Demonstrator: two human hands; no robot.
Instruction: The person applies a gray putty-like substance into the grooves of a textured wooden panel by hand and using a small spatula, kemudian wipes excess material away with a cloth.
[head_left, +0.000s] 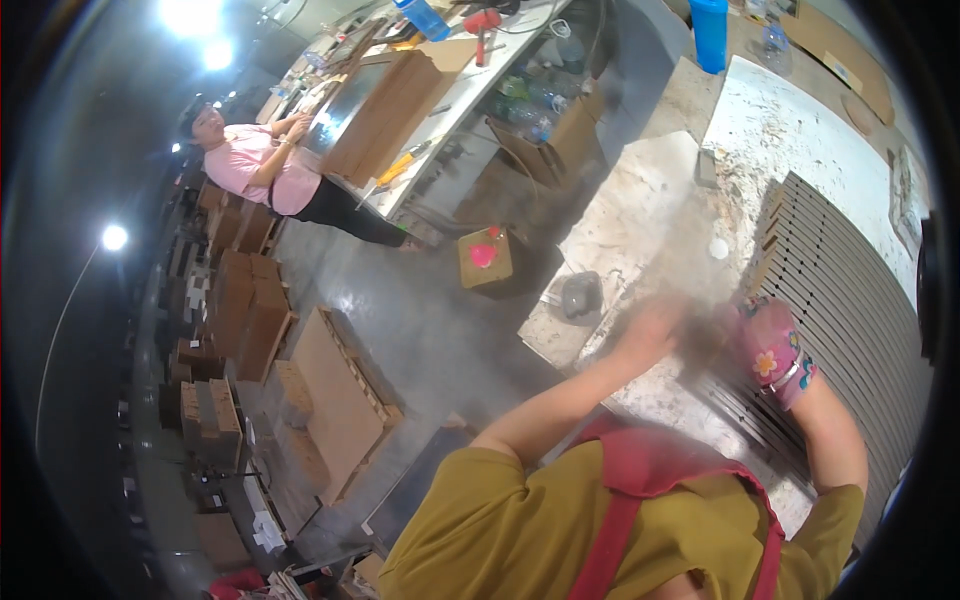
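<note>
My bare left hand (655, 328) is over the worktable, its fingers smeared by motion and haze. My right hand (768, 345), in a pink flowered glove, is beside it, closed at the near left end of a row of long grey-brown strips (850, 285). What it grips, if anything, is lost in a brownish blur between the hands. The strips lie side by side, with dark marks along them. Beyond my hands lies a small white round thing (719, 249). A smoky plastic tub (580, 297) sits to the left of my left hand.
Stained white sheets (640, 200) cover the worktable. A small grey block (706, 168) and a blue tumbler (709, 38) stand farther back. A yellowish bin (486, 262) is on the floor. At another table a person in pink (265, 165) handles a brown-framed panel (378, 115). Brown boards (335, 405) lie left.
</note>
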